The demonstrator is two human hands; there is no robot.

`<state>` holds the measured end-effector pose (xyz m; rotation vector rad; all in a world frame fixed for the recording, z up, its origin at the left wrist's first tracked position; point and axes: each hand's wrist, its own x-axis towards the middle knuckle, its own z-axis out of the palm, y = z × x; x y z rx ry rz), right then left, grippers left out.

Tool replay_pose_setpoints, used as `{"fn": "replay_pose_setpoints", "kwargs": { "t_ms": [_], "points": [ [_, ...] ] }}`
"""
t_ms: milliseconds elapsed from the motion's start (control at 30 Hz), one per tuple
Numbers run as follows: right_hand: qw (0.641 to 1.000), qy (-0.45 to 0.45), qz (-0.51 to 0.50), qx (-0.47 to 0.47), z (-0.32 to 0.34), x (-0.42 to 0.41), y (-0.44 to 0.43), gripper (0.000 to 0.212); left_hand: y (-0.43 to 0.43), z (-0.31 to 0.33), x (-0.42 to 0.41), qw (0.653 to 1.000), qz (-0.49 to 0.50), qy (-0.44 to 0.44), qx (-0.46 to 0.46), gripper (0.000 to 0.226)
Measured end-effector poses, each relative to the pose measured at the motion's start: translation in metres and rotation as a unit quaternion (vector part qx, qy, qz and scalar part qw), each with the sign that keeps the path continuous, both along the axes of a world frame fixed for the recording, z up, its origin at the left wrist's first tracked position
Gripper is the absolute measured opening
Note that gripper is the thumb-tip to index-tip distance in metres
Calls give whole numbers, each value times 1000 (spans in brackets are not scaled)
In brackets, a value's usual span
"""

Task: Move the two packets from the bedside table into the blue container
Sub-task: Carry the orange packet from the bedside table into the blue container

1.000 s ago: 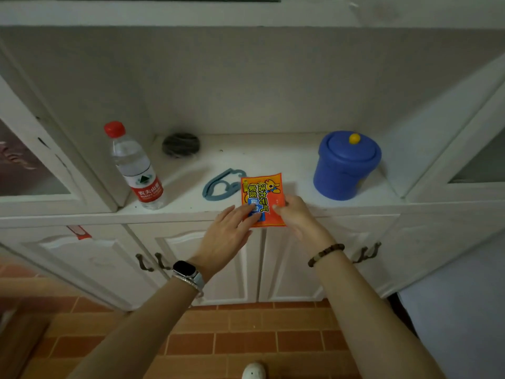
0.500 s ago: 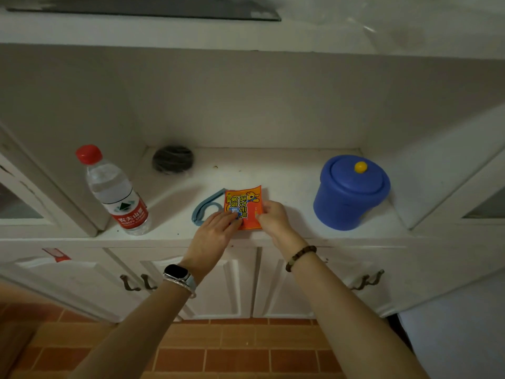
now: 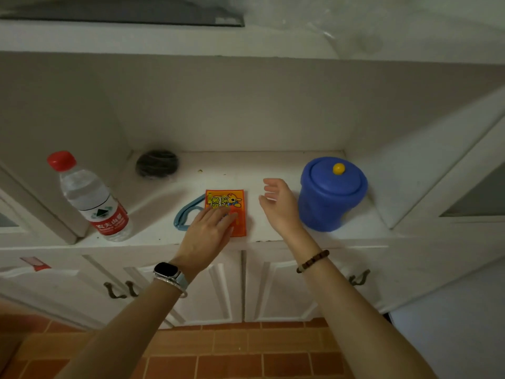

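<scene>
With the left hand (image 3: pixel 206 236) pressing flat, fingers spread, on the orange printed foil packet (image 3: pixel 226 212) near the shelf's front edge, the empty, half-open right hand (image 3: pixel 278 205) should lift the lidded blue plastic container (image 3: pixel 330 195)'s yellow knob (image 3: pixel 338 168) first.

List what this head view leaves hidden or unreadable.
- Second packet: only one orange packet shows; any other under it cannot be seen.
- Packet's near half: covered by the left hand.
- Blue container: lid on, contents hidden.
- Dark round object: too dim to identify.
- Right hand: open, empty.
</scene>
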<state>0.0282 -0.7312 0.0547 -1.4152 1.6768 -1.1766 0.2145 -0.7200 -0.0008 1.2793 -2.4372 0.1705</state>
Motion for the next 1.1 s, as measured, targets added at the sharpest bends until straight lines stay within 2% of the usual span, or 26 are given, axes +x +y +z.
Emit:
{"fn": "replay_pose_setpoints", "kwargs": {
  "t_ms": [167, 300, 400, 533, 700, 900, 1100],
  "points": [
    [993, -4, -28, -115, 44, -42, 11, 32, -8, 35, -56, 995, -83, 16, -50, 39],
    [975, 69, -91, -188, 68, -92, 17, 29, -9, 54, -104, 987, -143, 33, -68, 50],
    [973, 123, -119, -158, 65, -132, 14, 29, -10, 57, -128, 983, -171, 31, -65, 49],
    [977, 168, -91, -97, 54, -159, 11, 33, -13, 48, -144, 983, -178, 15, -48, 48],
    [977, 157, -80, -122, 46, -159, 7, 20, -14, 44, -151, 983, -176, 23, -50, 48],
    [974, 164, -84, -135, 47, -153, 0, 16, -11, 43, -150, 982, -180, 36, -53, 55],
    [970, 163, -101, -151, 52, -151, -3, 15, -9, 43, -140, 985, -167, -3, -50, 52]
  ]
}}
